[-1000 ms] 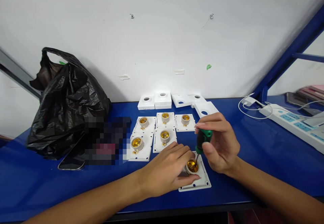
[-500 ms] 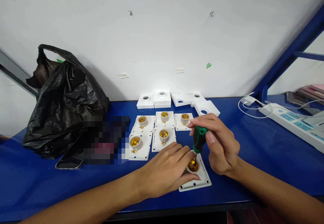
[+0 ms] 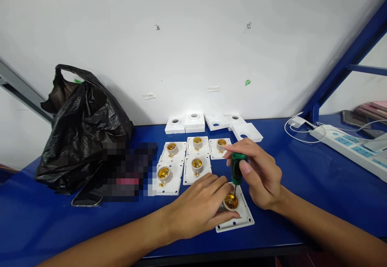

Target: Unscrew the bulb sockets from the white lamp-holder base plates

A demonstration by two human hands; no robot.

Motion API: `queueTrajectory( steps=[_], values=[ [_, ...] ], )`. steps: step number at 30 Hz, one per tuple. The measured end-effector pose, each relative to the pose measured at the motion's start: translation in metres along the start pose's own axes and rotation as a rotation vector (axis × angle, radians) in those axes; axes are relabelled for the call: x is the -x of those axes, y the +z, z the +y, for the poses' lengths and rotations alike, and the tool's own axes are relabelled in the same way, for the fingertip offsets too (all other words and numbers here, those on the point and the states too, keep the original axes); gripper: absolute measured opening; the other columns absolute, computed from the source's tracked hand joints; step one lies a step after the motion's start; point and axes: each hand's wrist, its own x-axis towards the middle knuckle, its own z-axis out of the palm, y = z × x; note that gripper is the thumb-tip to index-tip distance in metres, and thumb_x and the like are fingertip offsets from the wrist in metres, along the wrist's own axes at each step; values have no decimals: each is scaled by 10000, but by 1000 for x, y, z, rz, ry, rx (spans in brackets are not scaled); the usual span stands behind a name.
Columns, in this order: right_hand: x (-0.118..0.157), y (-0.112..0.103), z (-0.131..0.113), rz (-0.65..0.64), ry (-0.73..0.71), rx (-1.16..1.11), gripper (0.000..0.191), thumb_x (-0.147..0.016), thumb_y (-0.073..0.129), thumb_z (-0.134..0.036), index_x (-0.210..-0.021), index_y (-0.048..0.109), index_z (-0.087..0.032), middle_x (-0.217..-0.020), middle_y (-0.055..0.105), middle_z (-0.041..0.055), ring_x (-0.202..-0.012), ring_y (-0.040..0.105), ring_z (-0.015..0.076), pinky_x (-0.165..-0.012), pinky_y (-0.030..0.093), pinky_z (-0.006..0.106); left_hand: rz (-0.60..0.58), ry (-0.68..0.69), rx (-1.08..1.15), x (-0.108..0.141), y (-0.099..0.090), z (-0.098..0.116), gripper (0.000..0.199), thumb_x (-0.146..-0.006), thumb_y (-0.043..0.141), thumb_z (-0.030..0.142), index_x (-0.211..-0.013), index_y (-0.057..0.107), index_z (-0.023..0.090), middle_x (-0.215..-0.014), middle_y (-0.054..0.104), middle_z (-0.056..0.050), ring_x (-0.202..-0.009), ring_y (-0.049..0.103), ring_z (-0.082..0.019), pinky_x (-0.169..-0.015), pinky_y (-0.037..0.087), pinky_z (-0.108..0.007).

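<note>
On the table near its front edge lies a lamp holder (image 3: 231,201) with a brass-coloured threaded inside, seated on a square white base plate (image 3: 246,212). My left hand (image 3: 198,208) is closed round the socket from the left, thumb on the near side and fingers behind. A screwdriver (image 3: 236,171) with a green and black handle stands nearly upright, its shaft down inside the socket; the tip is not clearly visible. From the right, my right hand (image 3: 263,174) grips the handle between thumb and fingers. Beyond the hands sit several similar lamp holders (image 3: 197,165) on white plates.
White covers (image 3: 195,125) with round holes stand along the wall. A black plastic bag (image 3: 87,134) and a phone (image 3: 87,198) lie to the left, beside a blurred-out patch. A white power strip (image 3: 347,142) with cables runs along the right.
My right thumb and fingers have shifted round the screwdriver handle. My left hand keeps its hold on the lamp holder. The whole view has moved slightly.
</note>
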Motion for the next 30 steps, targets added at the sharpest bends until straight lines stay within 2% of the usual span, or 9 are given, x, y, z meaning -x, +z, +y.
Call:
queueTrajectory(
  steps=[5, 8, 11, 13, 16, 18, 22, 27, 30],
  values=[
    [0, 2, 3, 25, -60, 43, 390, -964, 686, -134, -1352, 686, -175, -1022, 679, 47, -878, 614, 190, -731, 541, 352, 21, -9, 7, 0, 2, -2, 449, -1114, 601, 607, -1201, 616, 166, -1105, 695, -98, -995, 697, -295, -907, 594, -431],
    [-1, 0, 1, 15, -43, 37, 354, -1017, 592, -100, -1351, 687, -169, -989, 690, 46, -848, 625, 184, -711, 531, 349, -14, -7, 23, -1, 0, -1, 443, -1141, 553, 585, -1253, 597, 158, -1135, 705, -105, -1022, 700, -292, -918, 593, -427],
    [-3, -2, 0, -21, -64, 0, 332, -1079, 520, -174, -1374, 670, -150, -948, 682, 47, -793, 624, 185, -657, 516, 348, -23, -9, 9, -1, 0, 0, 450, -1152, 510, 601, -1198, 597, 162, -1090, 712, -98, -967, 698, -281, -884, 601, -425],
    [-3, -1, 1, -21, -85, 24, 317, -1059, 601, -218, -1360, 673, -151, -961, 678, 48, -803, 617, 189, -664, 522, 349, -5, -1, -5, -1, 0, -1, 469, -1136, 532, 623, -1201, 595, 163, -1106, 708, -107, -991, 700, -294, -896, 606, -436],
    [-2, -1, 3, 18, -73, 104, 341, -978, 717, -140, -1316, 693, -176, -1009, 688, 50, -877, 617, 193, -731, 542, 349, 0, 9, 6, -1, -1, -1, 476, -1134, 543, 617, -1265, 581, 161, -1181, 699, -122, -1059, 695, -305, -939, 607, -449],
    [-1, 0, 4, 24, -35, 95, 361, -993, 664, -89, -1340, 690, -183, -1007, 688, 47, -884, 615, 188, -745, 542, 348, -15, 13, 26, -1, -2, -1, 479, -1155, 482, 615, -1245, 589, 156, -1179, 699, -122, -1045, 690, -296, -928, 606, -441],
    [0, 0, 5, 2, 4, -19, 431, -1051, 513, -92, -1457, 627, -183, -1051, 689, 57, -874, 634, 183, -751, 553, 362, 5, 20, 35, -2, -1, -1, 548, -1165, 388, 648, -1208, 604, 146, -1126, 697, -123, -977, 682, -290, -885, 609, -444],
    [-1, -1, 1, 10, -95, 141, 402, -945, 714, -117, -1341, 683, -183, -1049, 670, 56, -911, 625, 197, -734, 569, 342, 15, 2, 9, 0, 2, -3, 516, -1132, 530, 634, -1313, 594, 156, -1209, 686, -140, -1064, 696, -317, -954, 606, -473],
    [-1, 0, -1, 39, -74, 127, 428, -975, 617, -89, -1387, 664, -191, -1057, 683, 72, -917, 649, 212, -727, 588, 363, -25, -9, 16, 0, 0, -2, 442, -1123, 607, 565, -1297, 600, 159, -1200, 695, -124, -1054, 709, -305, -966, 598, -448]
  ],
)
